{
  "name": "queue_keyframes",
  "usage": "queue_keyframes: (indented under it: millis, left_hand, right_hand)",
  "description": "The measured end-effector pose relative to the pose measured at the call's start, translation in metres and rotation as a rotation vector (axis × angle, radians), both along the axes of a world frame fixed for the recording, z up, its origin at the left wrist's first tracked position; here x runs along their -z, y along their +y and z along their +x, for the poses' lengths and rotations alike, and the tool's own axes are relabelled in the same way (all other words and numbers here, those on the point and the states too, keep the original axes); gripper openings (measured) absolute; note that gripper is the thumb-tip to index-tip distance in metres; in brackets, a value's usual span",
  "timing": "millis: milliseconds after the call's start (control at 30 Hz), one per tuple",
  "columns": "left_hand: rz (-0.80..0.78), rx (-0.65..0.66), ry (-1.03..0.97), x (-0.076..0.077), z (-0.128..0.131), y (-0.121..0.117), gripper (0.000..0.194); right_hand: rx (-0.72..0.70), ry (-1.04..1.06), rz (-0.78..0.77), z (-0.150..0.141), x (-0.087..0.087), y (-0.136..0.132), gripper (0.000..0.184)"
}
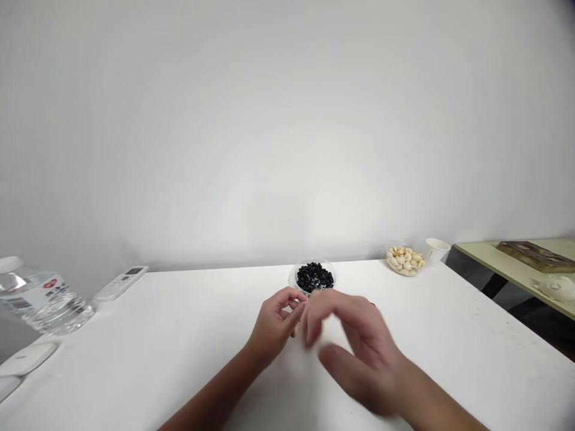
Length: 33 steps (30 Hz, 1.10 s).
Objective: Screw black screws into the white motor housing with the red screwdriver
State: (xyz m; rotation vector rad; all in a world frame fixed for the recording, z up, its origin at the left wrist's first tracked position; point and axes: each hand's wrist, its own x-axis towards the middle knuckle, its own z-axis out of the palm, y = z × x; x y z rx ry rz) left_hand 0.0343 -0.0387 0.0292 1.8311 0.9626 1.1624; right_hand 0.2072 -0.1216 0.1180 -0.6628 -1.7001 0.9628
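Two hands work close together above the white table (179,335), just before the clear bowl (315,278) of black pieces (314,277). The left hand (276,323) has its fingers curled; I cannot tell if it holds something. The right hand (359,353), blurred, is half open.

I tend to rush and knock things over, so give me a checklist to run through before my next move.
1. Black pieces within their clear bowl: ok, as far as visible.
2. Clear view of that bowl's near edge: not ok, the right hand partly covers it.
3. Left hand free of small items: cannot tell, the fingertips are too unclear.
4. Right hand's grip: cannot tell, it is blurred.
5. White cup upright: ok.
6. Pale nuts in their bowl: ok.
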Motion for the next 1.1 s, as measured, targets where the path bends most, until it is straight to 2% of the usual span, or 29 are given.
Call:
queue_keyframes:
  millis: [67,100,200,300,467,667,800,867,1000,1100]
  left_hand:
    - [-0.171,0.092,-0.091,-0.002,0.0,0.001,0.031]
    - [-0.27,0.143,-0.152,-0.002,0.001,0.001,0.033]
    - [-0.456,0.245,-0.275,0.0,0.001,0.005,0.034]
    - [-0.483,0.27,-0.264,0.005,-0.001,0.009,0.033]
    - [-0.447,0.265,-0.167,0.014,-0.005,0.015,0.034]
    - [-0.474,0.292,-0.204,0.018,-0.005,0.017,0.034]
    - [-0.51,0.29,-0.222,0.02,-0.003,0.017,0.034]
    - [-0.52,0.275,-0.239,0.02,-0.002,0.016,0.035]
    - [-0.51,0.25,-0.319,0.018,0.0,0.015,0.04]
    - [-0.496,0.233,-0.327,0.015,0.0,0.015,0.036]
  right_hand:
    - [0.188,-0.245,0.369,0.009,0.025,0.033,0.004]
    - [0.239,-0.352,0.458,0.014,0.039,0.048,0.008]
    - [0.347,-0.372,0.478,0.026,0.078,0.072,0.018]
    - [0.325,-0.252,0.37,0.029,0.095,0.075,0.014]
    - [0.224,-0.154,0.162,0.026,0.1,0.073,0.008]
    - [0.182,-0.092,-0.002,0.031,0.104,0.076,0.01]
    - [0.218,-0.12,-0.072,0.033,0.101,0.074,0.015]
    - [0.238,-0.087,-0.17,0.035,0.098,0.074,0.02]
    - [0.122,0.085,-0.385,0.039,0.094,0.078,0.031]
    - [0.055,0.106,-0.438,0.042,0.091,0.08,0.035]
